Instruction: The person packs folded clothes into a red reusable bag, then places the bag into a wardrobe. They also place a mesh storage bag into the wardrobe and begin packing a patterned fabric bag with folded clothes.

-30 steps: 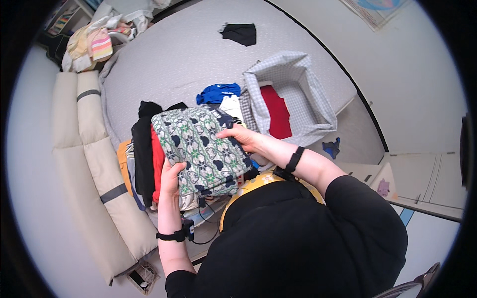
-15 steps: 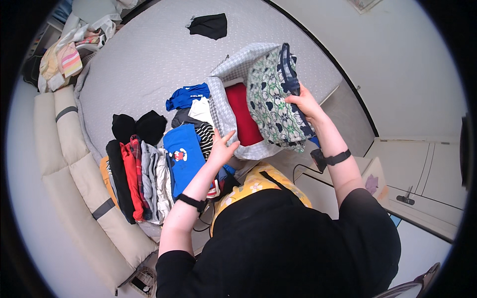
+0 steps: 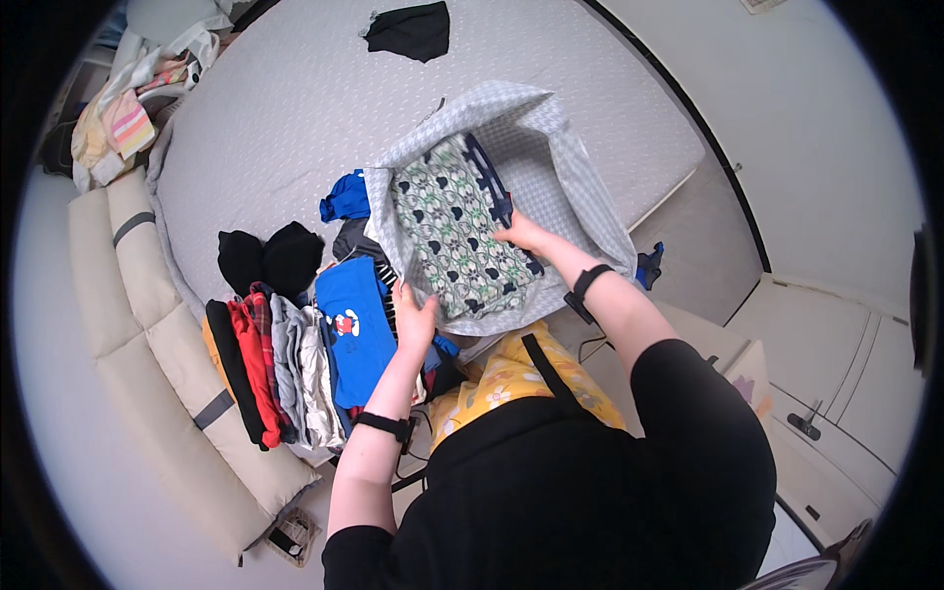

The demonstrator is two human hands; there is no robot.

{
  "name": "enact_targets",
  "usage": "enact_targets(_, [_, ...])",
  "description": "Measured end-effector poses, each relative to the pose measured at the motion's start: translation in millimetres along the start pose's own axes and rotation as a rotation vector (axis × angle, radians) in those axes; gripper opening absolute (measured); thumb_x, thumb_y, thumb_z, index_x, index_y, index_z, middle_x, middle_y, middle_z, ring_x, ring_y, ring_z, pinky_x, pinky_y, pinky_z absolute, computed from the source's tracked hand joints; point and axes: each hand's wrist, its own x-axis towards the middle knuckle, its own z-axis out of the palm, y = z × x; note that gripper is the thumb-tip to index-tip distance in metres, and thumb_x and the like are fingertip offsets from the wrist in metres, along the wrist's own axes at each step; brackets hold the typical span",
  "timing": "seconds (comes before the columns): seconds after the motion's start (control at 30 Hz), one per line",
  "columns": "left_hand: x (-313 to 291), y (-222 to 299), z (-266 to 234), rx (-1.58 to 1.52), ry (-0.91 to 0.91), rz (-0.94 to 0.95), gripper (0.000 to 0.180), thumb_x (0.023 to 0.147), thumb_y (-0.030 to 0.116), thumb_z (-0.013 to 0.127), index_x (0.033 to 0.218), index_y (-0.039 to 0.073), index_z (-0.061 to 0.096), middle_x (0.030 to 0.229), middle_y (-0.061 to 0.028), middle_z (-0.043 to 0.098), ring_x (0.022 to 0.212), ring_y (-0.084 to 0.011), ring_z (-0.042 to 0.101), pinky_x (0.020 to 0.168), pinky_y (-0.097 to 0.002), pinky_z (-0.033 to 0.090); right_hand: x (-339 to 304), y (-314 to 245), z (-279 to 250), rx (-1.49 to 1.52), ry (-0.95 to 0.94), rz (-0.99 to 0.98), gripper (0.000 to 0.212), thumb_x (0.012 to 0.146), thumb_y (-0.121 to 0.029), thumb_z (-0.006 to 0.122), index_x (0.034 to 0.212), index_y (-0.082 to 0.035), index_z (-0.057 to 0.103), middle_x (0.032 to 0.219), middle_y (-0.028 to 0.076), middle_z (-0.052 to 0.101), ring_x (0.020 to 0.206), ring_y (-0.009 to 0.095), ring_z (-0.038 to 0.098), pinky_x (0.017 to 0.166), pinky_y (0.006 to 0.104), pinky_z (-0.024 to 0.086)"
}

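Note:
A large grey-and-white checked fabric bag (image 3: 590, 187) stands on the bed's near edge with its mouth wide. Inside its left part lies a folded green, white and navy patterned garment (image 3: 442, 216) with a dark band along one edge. My right hand (image 3: 521, 232) reaches into the bag and grips the garment by its right edge. My left hand (image 3: 415, 313) is closed on the bag's near-left rim. The garment covers whatever lies beneath it in the bag. To the left of that hand, a blue T-shirt (image 3: 356, 329) with a cartoon print tops a clothing pile.
Folded clothes, including a red garment (image 3: 254, 344), stand in a row left of the blue shirt. Behind them are two black bundles (image 3: 270, 258). A black garment (image 3: 411, 31) lies farther back on the bed (image 3: 265, 108). A beige cushioned panel (image 3: 147, 305) lines the left side.
My right hand has brought the patterned garment leftward and down into the bag, covering the red cloth there. My left hand has closed on the bag's rim.

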Motion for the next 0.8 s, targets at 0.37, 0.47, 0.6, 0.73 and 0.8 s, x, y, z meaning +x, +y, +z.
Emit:
enact_targets(0.37, [40,-41,47,0.131,-0.040,-0.067,0.056,0.084,0.015,0.062,0.130,-0.011,0.045,0.145,-0.0220,0.035,0.132,-0.0366,0.040,0.108,-0.0371,0.035,84,119,105,-0.996,-0.618,-0.201,0.098,0.069,-0.027,0.079,0.150,-0.032,0.023,0.158,0.017,0.006,0.142,0.049,0.009,0.101,0.0624,0.039])
enact_targets(0.47, [36,-31,58,0.038,-0.112,-0.116,0.054,0.088,0.014,0.060,0.134,-0.007,0.044,0.146,-0.0183,0.034,0.133,-0.0325,0.039,0.108,-0.0357,0.034,70,129,138,-1.175,-0.830,-0.209,0.079,0.079,-0.031,0.071,0.147,-0.035,0.031,0.159,0.013,0.005,0.139,0.057,0.001,0.103,0.0618,0.037])
enact_targets(0.6, [36,-21,61,0.090,-0.130,-0.065,0.056,0.088,0.017,0.061,0.136,-0.005,0.043,0.146,-0.0189,0.035,0.134,-0.0316,0.038,0.109,-0.0350,0.033,79,139,169,-1.200,-0.964,-0.152,0.074,0.083,-0.044,0.060,0.149,-0.024,0.031,0.158,0.011,0.016,0.144,0.044,0.005,0.110,0.0685,0.009])
enact_targets(0.73, [43,-42,29,0.063,-0.213,-0.137,0.053,0.088,0.019,0.062,0.136,-0.001,0.047,0.146,-0.0179,0.036,0.135,-0.0312,0.037,0.110,-0.0366,0.032,112,129,174,-1.034,-0.953,-0.127,0.052,0.077,-0.031,0.060,0.124,-0.009,0.060,0.115,0.019,0.064,0.107,0.036,0.061,0.106,0.0530,0.035])
enact_targets(0.8, [34,-61,2,-0.022,-0.256,-0.104,0.051,0.089,0.019,0.061,0.136,0.004,0.050,0.146,-0.0171,0.037,0.134,-0.0311,0.038,0.109,-0.0369,0.033,112,116,144,-0.674,-0.744,-0.055,0.046,0.078,-0.017,0.059,0.122,-0.002,0.060,0.108,0.020,0.067,0.102,0.033,0.064,0.089,0.0412,0.050])
